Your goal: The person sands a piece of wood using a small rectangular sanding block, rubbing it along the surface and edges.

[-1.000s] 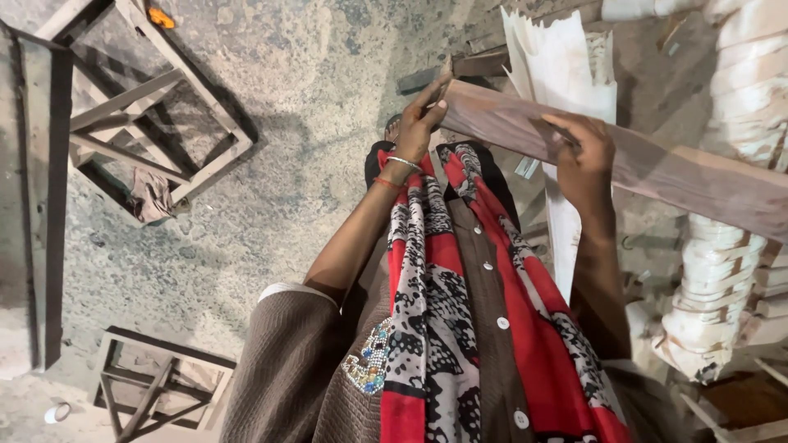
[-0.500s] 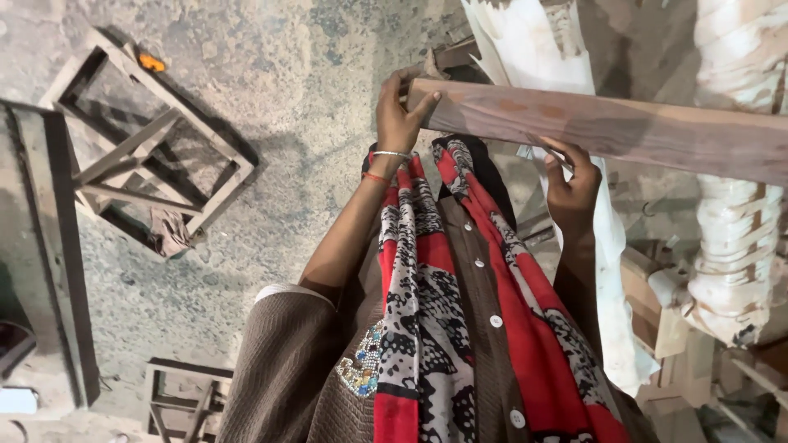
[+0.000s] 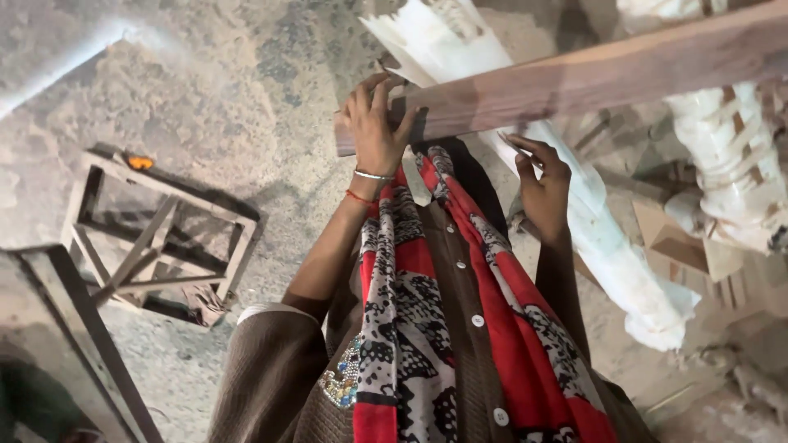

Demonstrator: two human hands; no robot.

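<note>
Two hands are at one long wooden plank (image 3: 591, 78), which runs slantwise across the top of the view from its near end above the chest up to the right edge. Its near end is gripped by the left hand (image 3: 373, 131), fingers spread over the top face and thumb hooked around the edge; that wrist wears one silver bangle (image 3: 373, 175) and one red thread. Just under the plank's lower edge sits the right hand (image 3: 542, 176), fingers curled, fingertips at the wood; whether it grasps the plank I cannot tell. One red, black and white patterned scarf (image 3: 427, 328) hangs down over a brown buttoned cardigan. Below lies a dusty grey concrete floor (image 3: 246, 107) with one open wooden frame (image 3: 156, 238) on it, and pale carved wooden pieces (image 3: 722, 156) stand to the right.
</note>
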